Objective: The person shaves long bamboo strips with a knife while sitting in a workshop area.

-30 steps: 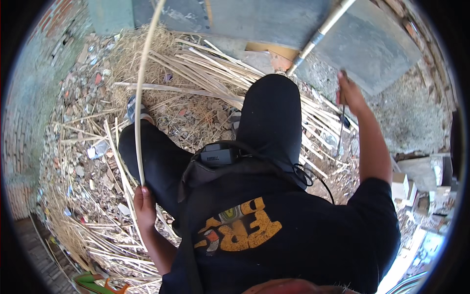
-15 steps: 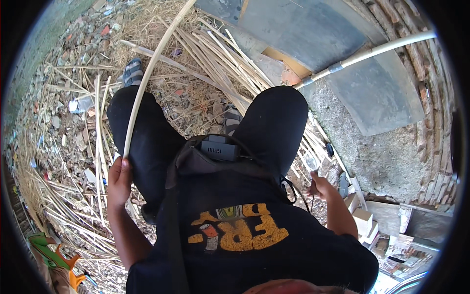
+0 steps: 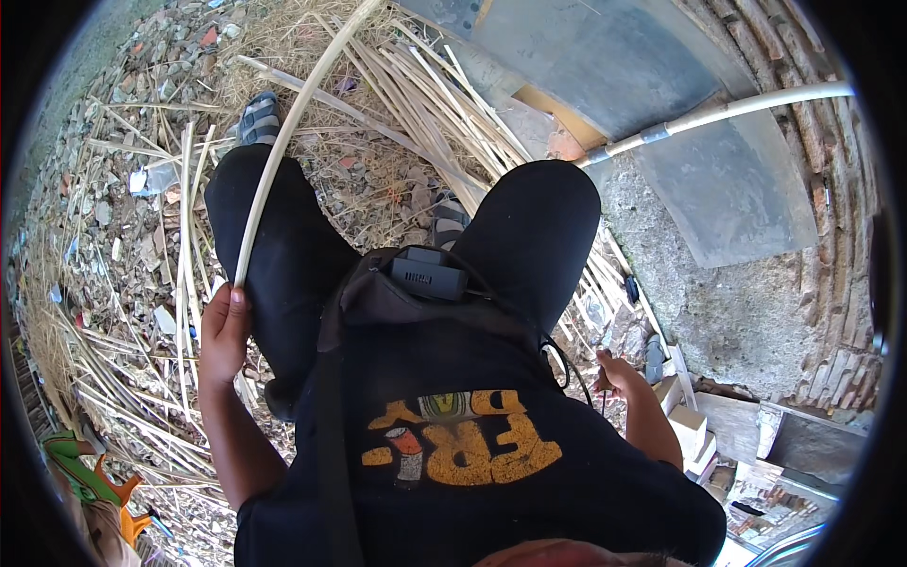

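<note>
My left hand (image 3: 224, 326) is closed round the near end of a long pale bamboo strip (image 3: 265, 186), thumb along it. The strip rises past my left thigh and curves away beyond the top edge of the view. Off my right side, my right hand (image 3: 621, 376) is closed on a slim brown tool handle (image 3: 603, 380). Whatever is fixed to that handle is too small and dark to make out. The two hands are well apart, on either side of my lap.
Bamboo strips lie piled ahead (image 3: 416, 113) and to my left (image 3: 142, 406) over rubble and straw. Grey sheets (image 3: 586, 57) and a pale pole (image 3: 727, 113) lie at the right, beside stacked tiles (image 3: 822, 189). A dark device (image 3: 429, 276) sits on the bag at my lap.
The view has shifted slightly. My right hand has come a little nearer to me with the handle. My left hand keeps its hold on the bamboo strip.
</note>
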The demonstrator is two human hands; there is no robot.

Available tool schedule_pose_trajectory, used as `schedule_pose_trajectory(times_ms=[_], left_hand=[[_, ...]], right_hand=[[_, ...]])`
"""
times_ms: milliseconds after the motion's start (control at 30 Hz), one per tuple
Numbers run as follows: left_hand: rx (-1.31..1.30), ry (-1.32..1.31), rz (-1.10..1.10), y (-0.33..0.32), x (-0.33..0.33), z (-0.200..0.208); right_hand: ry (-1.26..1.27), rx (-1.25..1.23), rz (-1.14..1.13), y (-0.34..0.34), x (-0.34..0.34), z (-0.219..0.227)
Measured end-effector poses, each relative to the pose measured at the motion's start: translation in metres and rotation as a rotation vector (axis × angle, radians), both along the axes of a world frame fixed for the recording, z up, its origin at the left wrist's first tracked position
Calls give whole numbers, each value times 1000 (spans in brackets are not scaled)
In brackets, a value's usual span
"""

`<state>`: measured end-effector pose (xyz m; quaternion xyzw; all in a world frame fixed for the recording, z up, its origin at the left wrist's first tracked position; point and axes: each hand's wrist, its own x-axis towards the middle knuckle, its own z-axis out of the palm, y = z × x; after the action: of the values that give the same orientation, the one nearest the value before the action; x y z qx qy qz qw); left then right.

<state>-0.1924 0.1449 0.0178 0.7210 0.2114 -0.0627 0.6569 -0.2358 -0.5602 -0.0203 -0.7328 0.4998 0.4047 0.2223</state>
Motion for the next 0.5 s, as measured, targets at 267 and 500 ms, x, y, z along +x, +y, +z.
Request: schedule_pose_trajectory(times_ms=[267,500], left_hand=[[29,-2,-7,-3,4,1],[8,-16,-11,0,3,-4]], right_hand=[[-32,-31,-119,23,-12,-4],[-212,-100,-135,9,-40,-26]])
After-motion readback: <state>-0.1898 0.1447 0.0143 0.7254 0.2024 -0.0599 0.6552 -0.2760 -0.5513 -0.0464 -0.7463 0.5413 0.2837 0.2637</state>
